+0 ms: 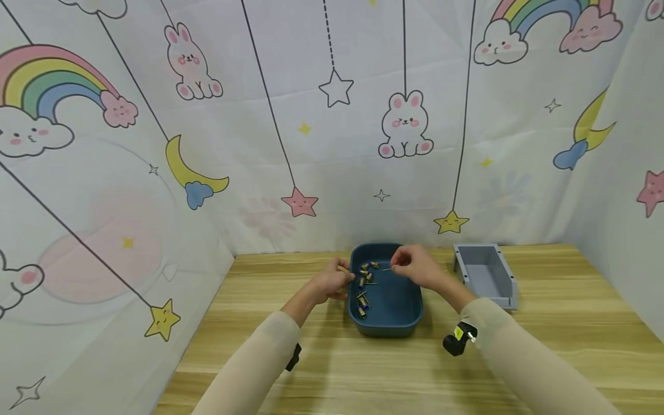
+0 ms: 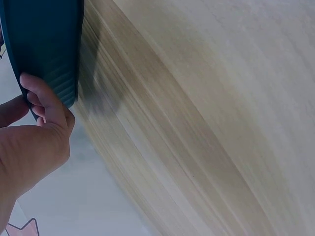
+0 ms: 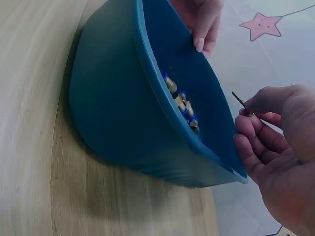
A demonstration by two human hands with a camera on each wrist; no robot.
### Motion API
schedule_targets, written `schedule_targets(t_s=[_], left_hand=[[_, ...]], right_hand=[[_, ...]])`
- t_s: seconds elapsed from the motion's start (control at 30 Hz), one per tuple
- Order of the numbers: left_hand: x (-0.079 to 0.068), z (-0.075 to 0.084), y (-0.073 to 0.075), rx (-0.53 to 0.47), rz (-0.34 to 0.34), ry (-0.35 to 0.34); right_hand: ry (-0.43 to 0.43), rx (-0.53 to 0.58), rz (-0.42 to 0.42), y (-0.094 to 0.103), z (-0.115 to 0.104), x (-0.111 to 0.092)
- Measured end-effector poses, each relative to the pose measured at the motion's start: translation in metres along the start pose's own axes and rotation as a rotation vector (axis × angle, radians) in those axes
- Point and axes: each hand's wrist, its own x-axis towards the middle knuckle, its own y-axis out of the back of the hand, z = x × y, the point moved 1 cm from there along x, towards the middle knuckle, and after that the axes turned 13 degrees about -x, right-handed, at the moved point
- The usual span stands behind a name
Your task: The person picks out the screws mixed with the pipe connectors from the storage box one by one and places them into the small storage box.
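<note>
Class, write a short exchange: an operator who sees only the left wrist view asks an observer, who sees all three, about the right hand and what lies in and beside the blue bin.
Operator: I see the left hand at the blue bin. What does the right hand hold?
Observer: It pinches a screw.
Operator: What lies inside the bin?
Observer: Several brass-coloured fittings with blue ends, mostly toward its left side.
Operator and anything beside it?
Observer: A gray bin stands to its right.
</note>
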Motion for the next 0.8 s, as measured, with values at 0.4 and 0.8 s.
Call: schedule_targets(t_s=[0.4, 0.8], left_hand=[[0.000, 0.000, 0.002, 0.001, -0.012, -0.001], [0.000, -0.001, 0.005, 0.006, -0.048, -0.007]], right_hand=[[0.012, -0.026, -0.001, 0.010, 0.004, -0.004], [-0.018, -0.024, -0.010, 0.013, 0.010, -0.008]])
